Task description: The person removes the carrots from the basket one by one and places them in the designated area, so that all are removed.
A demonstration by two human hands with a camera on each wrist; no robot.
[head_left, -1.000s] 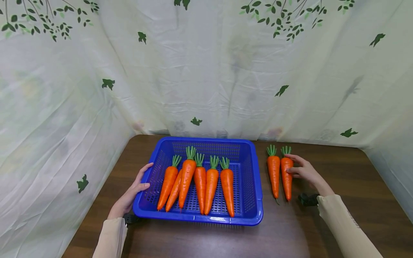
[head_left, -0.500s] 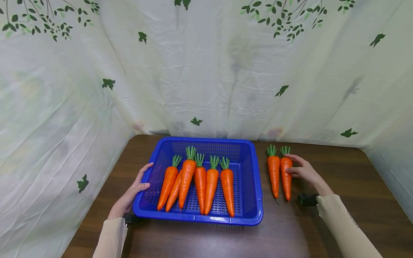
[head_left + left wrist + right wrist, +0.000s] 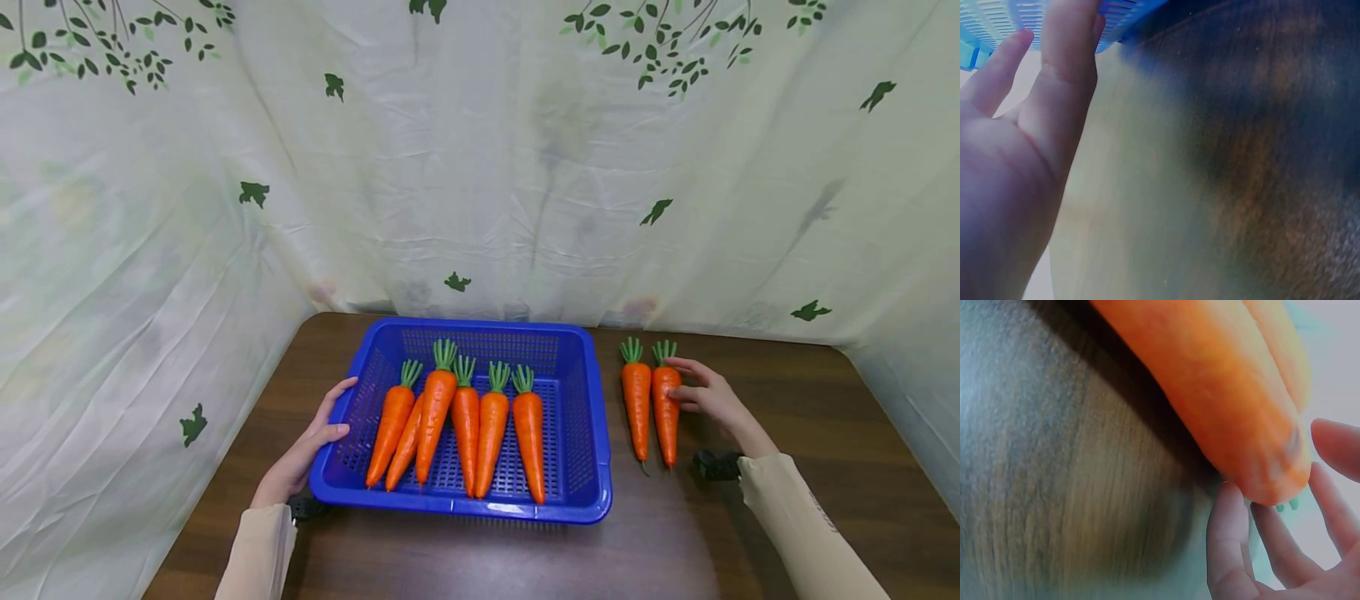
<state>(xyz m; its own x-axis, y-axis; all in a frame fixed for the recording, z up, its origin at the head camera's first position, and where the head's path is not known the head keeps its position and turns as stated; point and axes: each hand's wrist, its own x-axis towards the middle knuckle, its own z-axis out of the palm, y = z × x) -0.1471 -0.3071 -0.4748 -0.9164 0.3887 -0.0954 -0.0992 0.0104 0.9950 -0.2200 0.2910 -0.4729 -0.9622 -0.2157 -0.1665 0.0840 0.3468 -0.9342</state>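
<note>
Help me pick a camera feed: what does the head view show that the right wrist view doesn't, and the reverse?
Only the head view: the blue basket, the six carrots in it, and the left hand at its rim.
Only the right wrist view: the inner side of the right hand, close up by the crown of the rightmost carrot.
Both: that hand, the two loose carrots, and the wooden table.

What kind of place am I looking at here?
Probably a makeshift tabletop filming booth: a leaf-printed white curtain hangs behind and beside a brown table bearing a blue basket of carrots.
</note>
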